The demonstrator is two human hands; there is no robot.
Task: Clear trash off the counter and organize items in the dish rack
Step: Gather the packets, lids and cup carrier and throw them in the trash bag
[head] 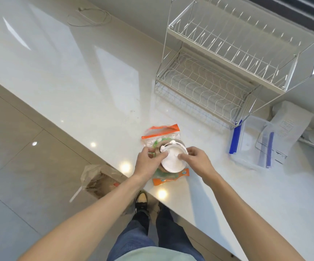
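Hands first: your left hand point(148, 160) and your right hand point(196, 159) both hold a small white round lid point(173, 158), one on each side. Your left fingers curl over its left rim and your right fingers pinch its right rim. The lid sits on top of a crinkly plastic bag point(161, 135) with orange strips at its top and bottom. All of this is near the front edge of the counter point(95, 87), close to you.

The lid looks thin, stiff and very light. It looks smooth, so it may slip. Hold it by the rim, as you do now, and do not squeeze hard, or it may bend or pop out. I cannot tell if there is a cup under it.

The bag looks soft and floppy, and it will likely sag when you lift it. Something green shows through it. Grab it by an orange strip, where it is thicker.

The counter is white, shiny and hard, so light things can slide on it.

The dish rack point(227, 59) stands toward the back right of the counter. It is made of thin metal wires, with two levels, and nothing sits in it. Just beside its right end lies a clear plastic box point(250, 146) with blue clips. It looks hard and light, and a bit slippery too.

On the floor by the counter's front edge stands a brown box lined with a plastic bag point(99, 178). It could be for the trash.
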